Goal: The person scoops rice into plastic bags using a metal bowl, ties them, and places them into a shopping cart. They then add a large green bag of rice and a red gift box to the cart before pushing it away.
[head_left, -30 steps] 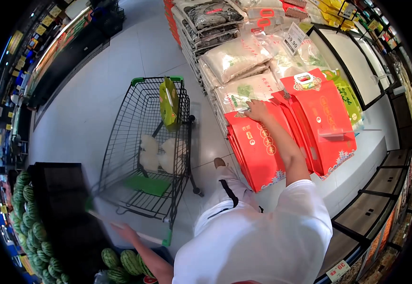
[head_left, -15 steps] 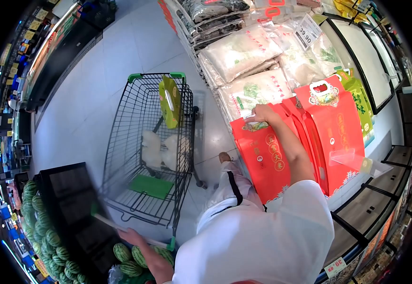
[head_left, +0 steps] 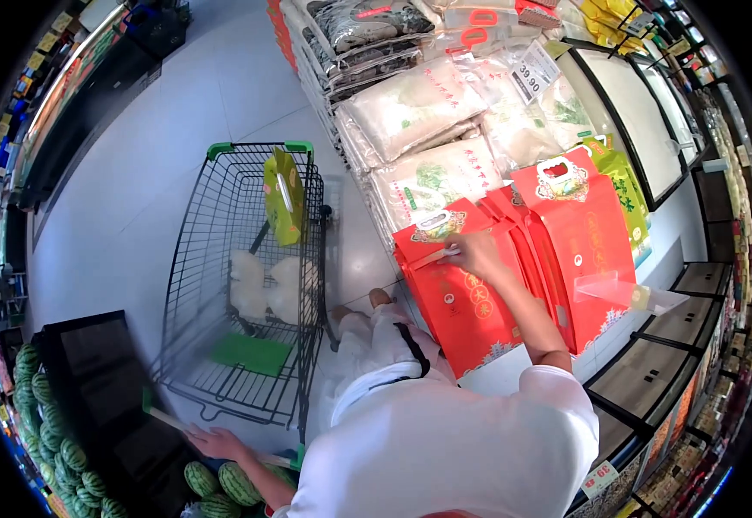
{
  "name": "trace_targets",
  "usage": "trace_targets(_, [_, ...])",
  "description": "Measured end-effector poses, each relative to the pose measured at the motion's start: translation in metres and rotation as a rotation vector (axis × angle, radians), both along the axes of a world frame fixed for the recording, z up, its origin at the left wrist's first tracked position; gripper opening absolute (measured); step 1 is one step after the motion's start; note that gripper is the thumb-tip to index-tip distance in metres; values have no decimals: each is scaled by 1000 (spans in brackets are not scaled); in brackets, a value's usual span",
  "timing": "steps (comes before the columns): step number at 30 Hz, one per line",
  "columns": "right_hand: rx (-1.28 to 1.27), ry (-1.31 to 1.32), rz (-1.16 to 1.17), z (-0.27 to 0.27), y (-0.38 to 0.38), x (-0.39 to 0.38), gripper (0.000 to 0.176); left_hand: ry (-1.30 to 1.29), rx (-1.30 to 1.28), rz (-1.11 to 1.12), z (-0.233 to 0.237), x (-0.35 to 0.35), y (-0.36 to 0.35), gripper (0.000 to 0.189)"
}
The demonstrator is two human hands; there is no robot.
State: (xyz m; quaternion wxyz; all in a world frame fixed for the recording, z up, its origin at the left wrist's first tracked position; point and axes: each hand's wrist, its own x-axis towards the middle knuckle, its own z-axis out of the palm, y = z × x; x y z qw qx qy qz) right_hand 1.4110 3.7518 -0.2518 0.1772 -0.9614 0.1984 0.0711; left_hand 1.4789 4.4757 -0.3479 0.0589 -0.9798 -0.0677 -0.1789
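My left hand [head_left: 218, 443] rests around the pale handle of the shopping cart [head_left: 251, 414]. My right hand [head_left: 473, 253] is closed on the top edge of the front red rice bag [head_left: 471, 319], where a pale strip shows at the fingertips. Just behind it, another red rice bag's printed top and handle hole [head_left: 435, 226] are visible. More red bags [head_left: 579, 250] stand upright to the right. Inside the cart are a green package [head_left: 284, 198] and white, cloudy-looking bags [head_left: 264, 285], too blurred to name.
Clear-wrapped white rice bags [head_left: 432, 177] are stacked beyond the red bags, with a 39.90 price sign [head_left: 533, 73]. Watermelons [head_left: 52, 432] lie at left by a black stand [head_left: 100, 363]. A clear plastic holder [head_left: 605, 289] juts out at right.
My right hand has moved down and toward me from the bag's top, and the printed top behind it now shows. The view has shifted; my left hand stays at the cart handle.
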Motion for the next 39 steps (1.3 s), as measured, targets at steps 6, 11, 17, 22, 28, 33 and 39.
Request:
trace_targets(6, [-28, -71, -14, 34, 30, 23, 29, 24, -384, -295, 38, 56, -179, 41])
trace_targets(11, [-45, -56, 87, 86, 58, 30, 33, 629, -1416, -442, -57, 29, -316, 42])
trace_targets(17, [-43, 138, 87, 169, 81, 18, 32, 2126, -1510, -186, -96, -41, -439, 79])
trace_targets(22, [41, 242, -30, 223, 112, -18, 32, 2571, -1219, -346, -87, -76, -490, 88])
trace_targets(28, [9, 297, -95, 261, 142, -62, 42, 2677, -1558, -587, -40, -105, -492, 72])
trace_targets(33, [-60, 333, -84, 292, 162, -73, 44, 2582, -1246, -946, 10, -81, -493, 68])
trace_targets(39, [-79, 191, -166, 337, 191, -78, 45, 2553, -1308, -548, -20, -83, -503, 58])
